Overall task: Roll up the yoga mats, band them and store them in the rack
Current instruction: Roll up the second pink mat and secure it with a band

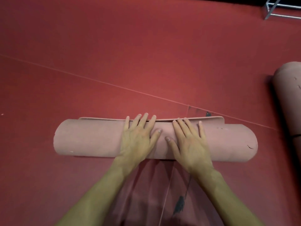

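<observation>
Both hands, left hand (137, 137) and right hand (189, 141), press flat-fingered atop the rolled mat (91, 137).

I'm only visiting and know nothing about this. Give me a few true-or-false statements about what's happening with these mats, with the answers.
1. The left hand and the right hand both lie flat on the pink mat roll. True.
2. A band is wrapped round that roll. False: no band shows on it, and its loose end flap lies open along the far side.
3. A second rolled mat lies at the right edge of the view. True.
4. The metal rack stands at the lower left. False: the metal rack is in the upper right corner.
</observation>
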{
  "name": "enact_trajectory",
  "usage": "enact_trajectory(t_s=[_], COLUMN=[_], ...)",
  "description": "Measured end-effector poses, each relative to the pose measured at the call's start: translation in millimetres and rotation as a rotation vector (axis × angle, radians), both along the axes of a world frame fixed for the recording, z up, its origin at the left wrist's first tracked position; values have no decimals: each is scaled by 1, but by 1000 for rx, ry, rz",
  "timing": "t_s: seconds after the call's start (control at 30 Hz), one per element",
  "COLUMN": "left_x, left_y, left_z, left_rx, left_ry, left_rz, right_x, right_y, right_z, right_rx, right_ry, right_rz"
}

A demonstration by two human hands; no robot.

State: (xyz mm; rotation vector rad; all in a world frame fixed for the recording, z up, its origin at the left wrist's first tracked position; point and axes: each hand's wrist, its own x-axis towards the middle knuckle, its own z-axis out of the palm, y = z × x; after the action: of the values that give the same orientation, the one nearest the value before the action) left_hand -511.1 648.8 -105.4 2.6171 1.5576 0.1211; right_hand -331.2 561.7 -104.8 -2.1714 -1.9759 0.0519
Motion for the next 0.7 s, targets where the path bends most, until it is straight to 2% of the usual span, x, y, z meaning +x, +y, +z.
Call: enact_trajectory(t_s=[0.27, 0.7], left_x=[18, 20], left_y=[31, 19], left_z=[8, 11], left_rx=[-86, -117], left_ry=[-23, -4], left_rz=[79, 124], right_x=[9, 6], right_y=[35, 61], right_z=[5, 28], right_rx=[-72, -350], right_ry=[-29, 46], right_rz=[-33, 17])
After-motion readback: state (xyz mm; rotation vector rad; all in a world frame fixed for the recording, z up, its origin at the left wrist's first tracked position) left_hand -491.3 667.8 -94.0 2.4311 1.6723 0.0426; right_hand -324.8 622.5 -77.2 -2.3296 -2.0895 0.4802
